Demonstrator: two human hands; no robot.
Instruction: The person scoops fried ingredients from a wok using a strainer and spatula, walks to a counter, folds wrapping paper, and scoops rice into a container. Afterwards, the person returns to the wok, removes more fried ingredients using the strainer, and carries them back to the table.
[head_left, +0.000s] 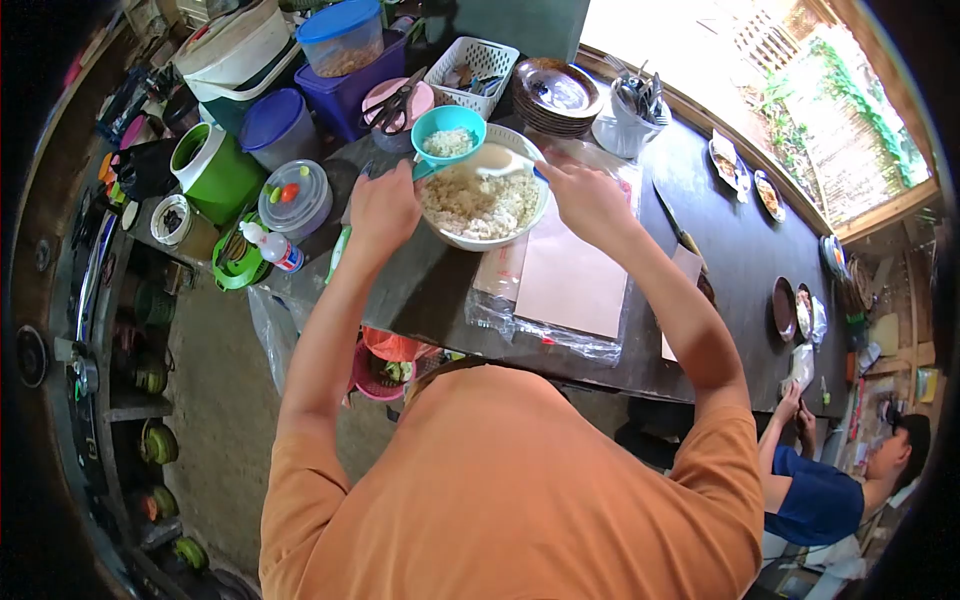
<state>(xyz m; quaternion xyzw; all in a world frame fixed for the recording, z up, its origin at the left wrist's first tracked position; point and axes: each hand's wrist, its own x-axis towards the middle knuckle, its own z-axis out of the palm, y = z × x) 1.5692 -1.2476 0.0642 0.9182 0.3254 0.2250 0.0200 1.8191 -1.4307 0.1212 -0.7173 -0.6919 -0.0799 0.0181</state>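
Level the teal scoop [449, 118], clasped in the left grip [388, 206]; guide the white spoon [500, 160], clenched in the right grip [590, 197], low over the rice [495, 210] between them.

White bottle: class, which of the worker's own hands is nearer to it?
Left. In the picture, the left hand holds the turquoise cup to the right of the white bottle; the right hand holds the spoon, much farther right.

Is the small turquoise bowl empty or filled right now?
Partly filled: the turquoise bowl has white rice inside, with bare inner wall showing above it.
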